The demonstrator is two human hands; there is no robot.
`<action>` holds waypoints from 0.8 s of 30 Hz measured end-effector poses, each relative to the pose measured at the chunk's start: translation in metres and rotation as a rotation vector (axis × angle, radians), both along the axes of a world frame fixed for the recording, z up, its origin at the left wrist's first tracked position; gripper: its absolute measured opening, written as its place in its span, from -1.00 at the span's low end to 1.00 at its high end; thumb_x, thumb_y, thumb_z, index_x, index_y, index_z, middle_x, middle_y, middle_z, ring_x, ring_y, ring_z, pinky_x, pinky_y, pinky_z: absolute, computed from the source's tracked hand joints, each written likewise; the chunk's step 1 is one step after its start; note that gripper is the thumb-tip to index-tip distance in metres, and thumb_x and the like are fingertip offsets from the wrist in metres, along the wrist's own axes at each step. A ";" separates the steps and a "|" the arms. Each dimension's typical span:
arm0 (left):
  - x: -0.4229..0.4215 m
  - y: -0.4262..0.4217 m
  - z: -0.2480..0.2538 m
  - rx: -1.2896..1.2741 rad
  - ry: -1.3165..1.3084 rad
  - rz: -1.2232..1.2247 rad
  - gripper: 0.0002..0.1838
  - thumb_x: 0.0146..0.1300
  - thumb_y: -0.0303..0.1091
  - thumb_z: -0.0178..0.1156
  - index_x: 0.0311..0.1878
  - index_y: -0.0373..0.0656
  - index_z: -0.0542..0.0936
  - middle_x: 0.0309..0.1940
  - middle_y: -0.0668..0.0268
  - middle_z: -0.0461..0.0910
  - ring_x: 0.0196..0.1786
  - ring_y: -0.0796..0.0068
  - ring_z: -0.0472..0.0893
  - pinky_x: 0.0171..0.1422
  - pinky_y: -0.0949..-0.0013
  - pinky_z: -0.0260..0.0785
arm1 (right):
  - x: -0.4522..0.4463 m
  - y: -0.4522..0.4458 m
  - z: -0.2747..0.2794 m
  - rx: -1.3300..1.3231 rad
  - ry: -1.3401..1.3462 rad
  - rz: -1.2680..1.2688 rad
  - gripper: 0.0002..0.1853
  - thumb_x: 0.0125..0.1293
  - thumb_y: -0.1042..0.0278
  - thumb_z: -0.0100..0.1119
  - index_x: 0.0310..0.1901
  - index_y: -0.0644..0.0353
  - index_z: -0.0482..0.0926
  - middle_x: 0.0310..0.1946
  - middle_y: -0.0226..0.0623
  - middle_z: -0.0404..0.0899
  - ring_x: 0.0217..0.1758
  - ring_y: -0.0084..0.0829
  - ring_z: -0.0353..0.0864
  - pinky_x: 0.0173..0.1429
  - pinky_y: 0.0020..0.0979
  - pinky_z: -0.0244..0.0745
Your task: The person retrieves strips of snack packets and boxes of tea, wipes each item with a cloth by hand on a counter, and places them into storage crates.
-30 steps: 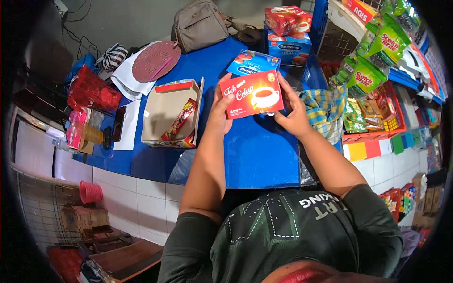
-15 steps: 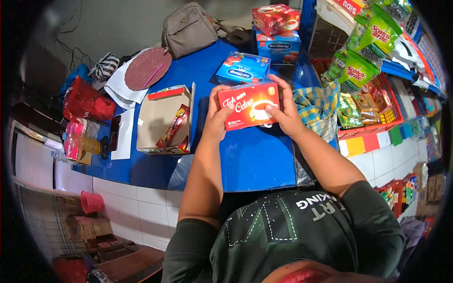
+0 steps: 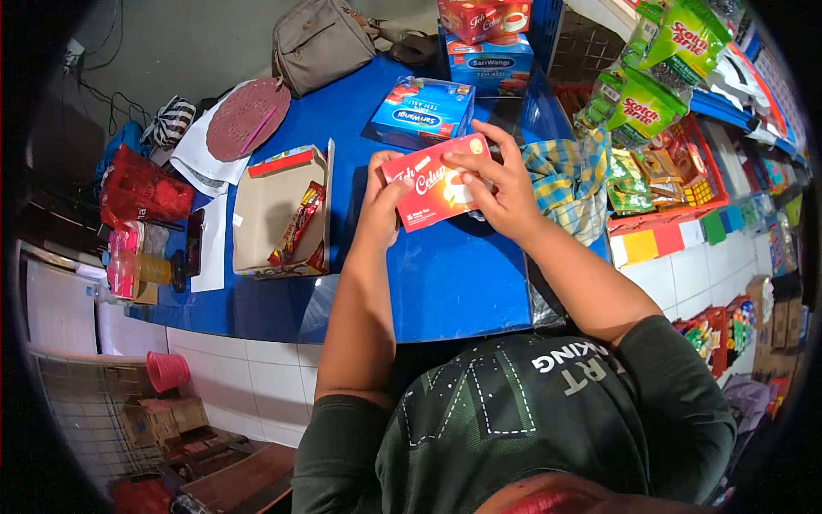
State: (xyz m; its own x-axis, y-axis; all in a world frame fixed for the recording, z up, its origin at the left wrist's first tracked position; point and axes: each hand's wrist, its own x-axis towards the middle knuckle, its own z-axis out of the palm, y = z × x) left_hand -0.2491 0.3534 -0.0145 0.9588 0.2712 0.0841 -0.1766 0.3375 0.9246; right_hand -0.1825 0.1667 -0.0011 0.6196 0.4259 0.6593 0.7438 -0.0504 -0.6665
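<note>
A red tea box with "Teh Celup" lettering and a printed cup is held above the blue table, tilted up to the right. My left hand grips its left end, thumb on the front. At the right end, my right hand holds it with thumb and fingers over the printed cup. Just behind lies a blue SariWangi tea box. Farther back, another red tea box rests on a blue SariWangi box. A yellow and blue checked cloth lies beside my right hand.
Left of my arms stands an open carton with a few wrapped snacks. A grey-brown bag and a round mauve mat lie behind. On the right are a red basket of packets and hanging Scotch-Brite packs.
The red tea box has turned so its right end is higher. My right hand's fingers have moved over its front. The whole view has shifted slightly.
</note>
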 end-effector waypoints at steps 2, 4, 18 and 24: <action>-0.001 0.000 0.002 -0.023 -0.017 -0.028 -0.62 0.13 -0.45 0.09 0.02 -0.14 0.26 -0.14 0.23 0.41 -0.09 0.49 0.56 -0.01 0.42 0.49 | -0.001 0.000 0.004 -0.008 -0.083 -0.035 -0.69 0.15 0.44 0.14 -0.06 -0.02 0.66 0.20 -0.02 0.33 0.23 -0.08 0.36 0.27 -0.20 0.29; -0.001 0.000 0.003 -0.033 -0.022 -0.041 -0.62 0.12 -0.44 0.09 0.02 -0.15 0.25 -0.14 0.22 0.41 -0.09 0.49 0.56 0.00 0.42 0.49 | -0.003 -0.001 0.008 -0.011 -0.122 -0.052 -0.72 0.15 0.43 0.15 -0.10 -0.03 0.69 0.21 -0.02 0.33 0.24 -0.07 0.35 0.27 -0.19 0.29; -0.001 0.000 0.004 -0.047 -0.032 -0.053 -0.60 0.10 -0.41 0.08 0.01 -0.16 0.24 -0.14 0.21 0.43 -0.08 0.48 0.59 -0.03 0.43 0.52 | -0.005 -0.005 0.012 -0.078 -0.147 -0.059 -0.72 0.19 0.41 0.13 -0.07 0.03 0.67 0.26 -0.03 0.26 0.28 -0.13 0.33 0.30 -0.21 0.26; -0.001 0.000 0.002 -0.047 -0.021 -0.045 -0.59 0.09 -0.39 0.09 0.02 -0.16 0.24 -0.14 0.20 0.44 -0.08 0.47 0.59 -0.04 0.43 0.52 | -0.005 -0.004 0.011 -0.062 -0.134 -0.057 -0.72 0.18 0.41 0.14 -0.06 0.04 0.67 0.26 -0.03 0.26 0.28 -0.12 0.33 0.30 -0.21 0.25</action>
